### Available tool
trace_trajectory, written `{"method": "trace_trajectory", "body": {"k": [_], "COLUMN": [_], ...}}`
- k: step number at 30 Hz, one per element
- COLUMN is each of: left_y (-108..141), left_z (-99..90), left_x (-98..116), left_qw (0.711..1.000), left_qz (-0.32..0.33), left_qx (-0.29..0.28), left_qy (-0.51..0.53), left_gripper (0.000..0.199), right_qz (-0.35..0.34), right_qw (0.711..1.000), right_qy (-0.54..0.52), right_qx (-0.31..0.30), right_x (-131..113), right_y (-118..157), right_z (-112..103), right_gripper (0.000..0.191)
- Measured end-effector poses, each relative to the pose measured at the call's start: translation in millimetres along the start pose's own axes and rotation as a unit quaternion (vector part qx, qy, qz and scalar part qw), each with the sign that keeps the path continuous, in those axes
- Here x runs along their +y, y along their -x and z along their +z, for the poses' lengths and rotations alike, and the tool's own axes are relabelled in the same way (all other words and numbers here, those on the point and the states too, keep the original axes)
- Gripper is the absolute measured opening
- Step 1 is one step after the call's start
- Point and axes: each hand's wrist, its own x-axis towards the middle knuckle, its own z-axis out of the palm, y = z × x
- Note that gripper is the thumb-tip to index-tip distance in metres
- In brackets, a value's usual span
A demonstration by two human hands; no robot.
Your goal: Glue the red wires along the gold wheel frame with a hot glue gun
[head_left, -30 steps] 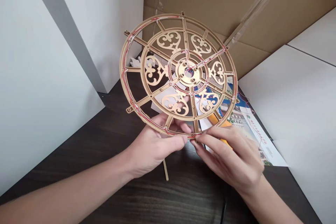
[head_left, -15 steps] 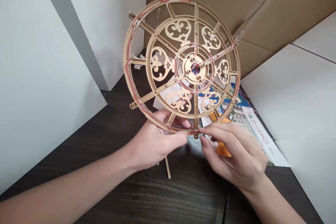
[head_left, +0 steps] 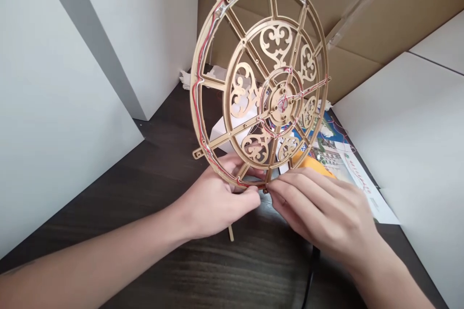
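A round gold wheel frame point(head_left: 276, 106) with spokes and scroll-shaped panels stands tilted above the dark table. Red and white wires point(head_left: 197, 94) run in its rim channel, around the inner ring and along one spoke to the hub. My left hand point(head_left: 221, 198) is closed around the lower rim, thumb in front and fingers behind. Just right of that thumb, my right hand point(head_left: 319, 203) has its thumb and fingertips pinched together at the bottom of the rim, by a spoke end. Those fingertips hide whether a wire is between them.
Behind the wheel, a white box point(head_left: 222, 135) and printed sheets point(head_left: 362, 178) lie on the dark table point(head_left: 145, 231). An orange item point(head_left: 313, 164) is partly covered by my right hand. A thin stick point(head_left: 231, 233) and a black cable point(head_left: 309, 280) lie nearer. White panels and cardboard point(head_left: 362, 53) surround the table.
The wheel has turned more sideways and its upper part has shifted up and right. My right fingers, slightly apart before, have moved left and closed at the bottom rim.
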Motion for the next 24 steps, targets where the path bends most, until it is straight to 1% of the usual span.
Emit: {"method": "trace_trajectory", "body": {"k": [4, 7, 9, 11, 13, 16, 20, 24], "left_y": [0, 0, 1, 2, 2, 3, 3, 1], "left_z": [0.3, 2.3, 4.0, 5.3, 5.7, 5.3, 5.5, 5.5], "left_x": [0, -1, 0, 1, 4, 6, 4, 3], "left_qw": [0.998, 0.998, 0.998, 0.997, 0.996, 0.997, 0.999, 0.998], "left_qz": [0.015, -0.004, -0.021, -0.026, -0.026, -0.032, -0.048, -0.055], "left_qx": [0.007, 0.013, 0.027, 0.041, 0.039, 0.020, -0.005, -0.009], "left_qy": [-0.063, -0.061, -0.052, -0.066, -0.076, -0.065, -0.016, 0.013], "left_gripper": [0.041, 0.040, 0.040, 0.039, 0.039, 0.039, 0.045, 0.050], "right_qz": [-0.002, -0.003, -0.001, 0.007, 0.007, -0.003, 0.004, 0.009], "right_qw": [1.000, 0.999, 0.999, 0.999, 0.999, 0.999, 0.999, 0.999], "right_qy": [0.001, 0.001, 0.002, 0.014, 0.029, 0.035, 0.033, 0.026], "right_qx": [-0.025, -0.035, -0.033, -0.033, -0.030, -0.021, -0.035, -0.045], "right_x": [0, -3, -7, -11, -15, -18, -18, -15], "right_y": [-1, -4, -8, -11, -12, -13, -11, -9], "right_z": [0, -1, -3, -6, -7, -5, -1, 3], "right_gripper": [0.011, 0.008, 0.010, 0.014, 0.017, 0.018, 0.016, 0.013]}}
